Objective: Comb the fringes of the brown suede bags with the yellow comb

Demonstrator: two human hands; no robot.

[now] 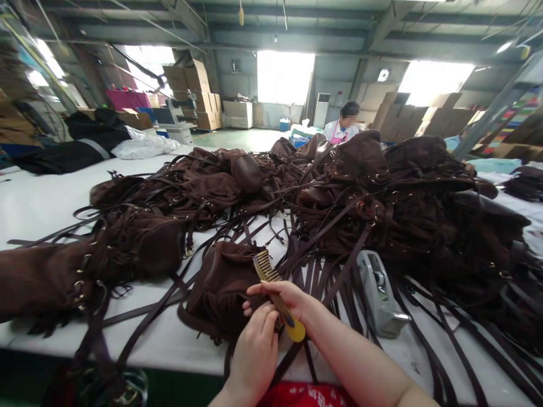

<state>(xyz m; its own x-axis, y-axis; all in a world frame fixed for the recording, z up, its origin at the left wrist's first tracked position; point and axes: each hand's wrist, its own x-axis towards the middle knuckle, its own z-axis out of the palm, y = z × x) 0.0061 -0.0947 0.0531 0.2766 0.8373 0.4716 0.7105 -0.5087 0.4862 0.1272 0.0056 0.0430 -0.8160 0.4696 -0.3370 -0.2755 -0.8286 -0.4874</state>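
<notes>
A wooden comb [263,265] with wide teeth and a yellow handle lies slantwise in my right hand [292,299], teeth pointing away from me. The thumb and fingers of that hand close around its handle. Just left of it, my left hand [257,336] is closed at the right side of a small dark brown bag [220,282]. What its fingertips pinch is hidden. The bag rests on the white table [165,342], and dark straps trail around it.
Large heaps of brown bags [424,220] cover the table, with many long straps between them. A grey tape dispenser [379,294] stands right of my hands. Beyond the heap is a co-worker [339,130]. Black fabric [63,150] lies far left; cardboard boxes [199,90] are stacked behind.
</notes>
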